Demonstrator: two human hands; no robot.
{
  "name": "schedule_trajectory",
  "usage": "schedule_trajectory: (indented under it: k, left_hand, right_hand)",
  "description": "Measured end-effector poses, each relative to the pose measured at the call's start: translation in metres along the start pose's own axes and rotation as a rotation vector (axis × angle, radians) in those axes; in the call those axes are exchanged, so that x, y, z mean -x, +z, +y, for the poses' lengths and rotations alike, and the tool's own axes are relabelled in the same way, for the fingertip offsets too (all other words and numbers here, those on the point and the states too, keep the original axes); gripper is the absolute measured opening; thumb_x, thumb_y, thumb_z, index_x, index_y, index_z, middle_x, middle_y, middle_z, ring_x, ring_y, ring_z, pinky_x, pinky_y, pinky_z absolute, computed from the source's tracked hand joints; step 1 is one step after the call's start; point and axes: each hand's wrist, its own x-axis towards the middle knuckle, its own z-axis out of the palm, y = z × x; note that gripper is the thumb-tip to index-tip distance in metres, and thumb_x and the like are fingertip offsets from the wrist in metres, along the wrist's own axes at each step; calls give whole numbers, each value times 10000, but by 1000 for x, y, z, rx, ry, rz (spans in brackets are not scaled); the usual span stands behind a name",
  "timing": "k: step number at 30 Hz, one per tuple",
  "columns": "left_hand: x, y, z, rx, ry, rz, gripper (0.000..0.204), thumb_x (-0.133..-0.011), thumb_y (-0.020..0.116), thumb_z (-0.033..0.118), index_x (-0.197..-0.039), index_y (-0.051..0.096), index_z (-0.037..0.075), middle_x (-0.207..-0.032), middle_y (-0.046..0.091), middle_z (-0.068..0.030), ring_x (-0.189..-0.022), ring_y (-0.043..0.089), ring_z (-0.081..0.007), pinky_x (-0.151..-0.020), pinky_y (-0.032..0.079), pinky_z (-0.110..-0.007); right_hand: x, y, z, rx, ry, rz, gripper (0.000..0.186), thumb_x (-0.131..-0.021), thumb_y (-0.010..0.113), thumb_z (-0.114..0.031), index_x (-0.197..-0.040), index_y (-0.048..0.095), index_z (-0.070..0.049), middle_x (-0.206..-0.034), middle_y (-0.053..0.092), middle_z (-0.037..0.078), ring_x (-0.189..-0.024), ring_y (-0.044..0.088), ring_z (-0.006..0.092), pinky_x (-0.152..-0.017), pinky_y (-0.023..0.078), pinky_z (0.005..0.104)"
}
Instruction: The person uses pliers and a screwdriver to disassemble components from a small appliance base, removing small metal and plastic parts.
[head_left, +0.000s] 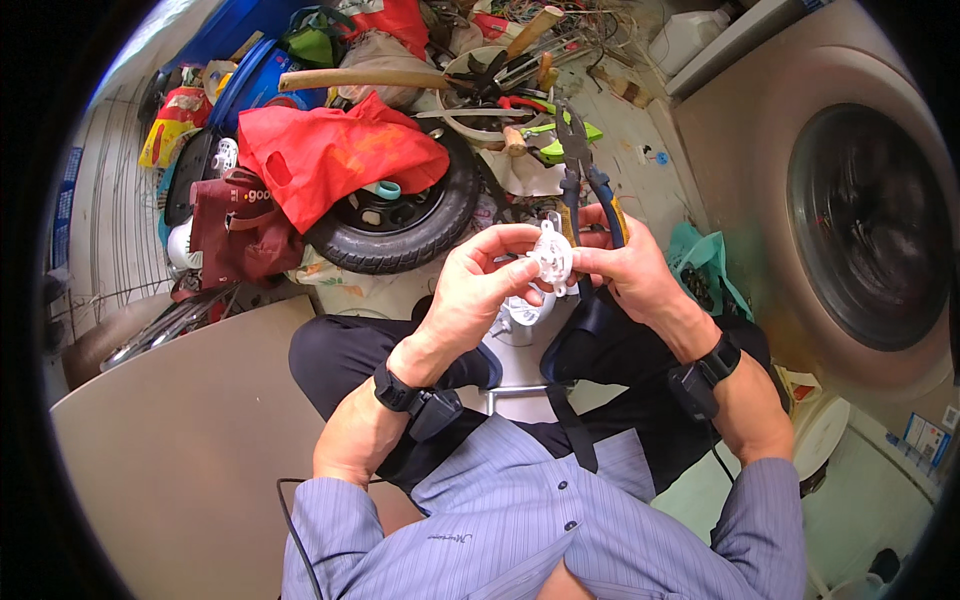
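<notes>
My left hand (pixel 472 290) pinches a small round white plastic part (pixel 552 260) with a tab at its top and bottom. In my right hand (pixel 640 275) is a pair of pliers (pixel 574 150) with blue and yellow handles, its jaws pointing away from me. The right thumb reaches to the edge of the white part, so both hands are close together over my lap. Just below them, between my knees, a clear or whitish round piece (pixel 524 308) is partly hidden by my fingers.
A front-loading washing machine (pixel 870 220) stands on the right. Ahead lie a black-tyred wheel (pixel 400 235) under a red bag (pixel 330 160), and a bucket of tools (pixel 468 122). A maroon bag (pixel 245 225) is at left, a teal plastic bag (pixel 706 262) by the machine.
</notes>
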Motion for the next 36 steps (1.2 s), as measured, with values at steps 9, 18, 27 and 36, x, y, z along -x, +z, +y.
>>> schedule_trajectory:
  k: [9, 18, 27, 36]
  left_hand:
    - [2, -3, 4, -80, 75, 82, 355, -935, 678, 64, -1257, 573, -44, -1074, 683, -131, -878, 689, -177, -717, 587, -286]
    - [6, -1, 10, -270, 105, 111, 311, -947, 660, 67, -1230, 582, -38, -1023, 698, -100, -867, 667, -121, -785, 552, -258]
    - [4, -14, -8, -230, 143, 119, 247, -923, 673, 7, -1165, 628, -3, -1063, 686, -64, -954, 653, -115, -839, 533, -259]
    - [4, -7, -8, -518, 461, 153, 183, -851, 614, -144, -976, 654, -16, -1161, 555, -70, -1020, 633, -142, -881, 535, -261]
  right_hand:
    - [-11, -2, 6, -100, 81, -93, 468, -845, 770, -181, -1177, 512, 23, -933, 664, 87, -708, 673, 115, -522, 422, 178]
    - [-9, 3, -2, -16, 22, -102, 511, -819, 800, -185, -1185, 515, 29, -933, 674, 94, -715, 682, 123, -523, 418, 181]
    - [-12, 6, 7, 76, -106, -126, 572, -795, 792, -72, -1272, 495, 37, -1126, 652, 140, -987, 669, 193, -798, 564, 307]
    - [-9, 10, 0, 11, -152, -140, 581, -798, 763, -22, -1304, 484, 32, -1218, 635, 152, -1093, 642, 208, -987, 509, 353]
